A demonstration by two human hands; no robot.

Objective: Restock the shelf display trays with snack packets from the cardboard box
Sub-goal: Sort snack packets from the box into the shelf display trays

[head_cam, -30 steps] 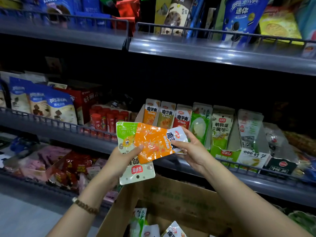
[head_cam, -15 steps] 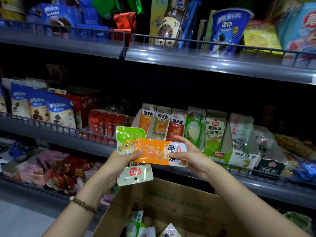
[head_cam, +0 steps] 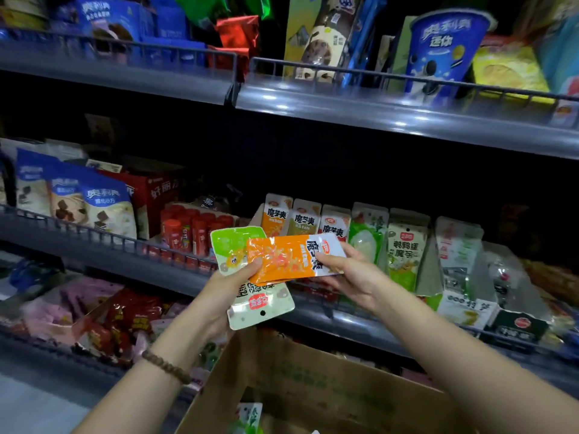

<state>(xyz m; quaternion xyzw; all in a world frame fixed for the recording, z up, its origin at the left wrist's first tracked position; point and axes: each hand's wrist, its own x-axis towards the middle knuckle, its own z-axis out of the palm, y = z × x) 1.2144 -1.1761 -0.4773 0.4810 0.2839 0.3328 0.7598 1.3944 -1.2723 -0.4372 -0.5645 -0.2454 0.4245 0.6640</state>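
Note:
My left hand (head_cam: 224,291) grips a green and white snack packet (head_cam: 261,303), thumb also pressing on an orange packet (head_cam: 282,258) that lies across it. My right hand (head_cam: 351,272) pinches the white right end of that orange packet. Both packets are held in front of the middle shelf, just below the display trays (head_cam: 308,219) of upright orange, olive and red packets. The open cardboard box (head_cam: 313,386) sits below my hands, with a few packets showing at the bottom edge.
Further trays (head_cam: 407,245) of green and white packets stand to the right. Red tubes (head_cam: 191,230) and blue biscuit bags (head_cam: 94,205) fill the shelf's left part. A wire rail (head_cam: 78,227) edges the shelf. An upper shelf (head_cam: 391,111) carries boxes and a blue cup.
The hands and both packets have hardly shifted. The orange packet has levelled out from a slant to nearly horizontal, and the view has tipped slightly downward.

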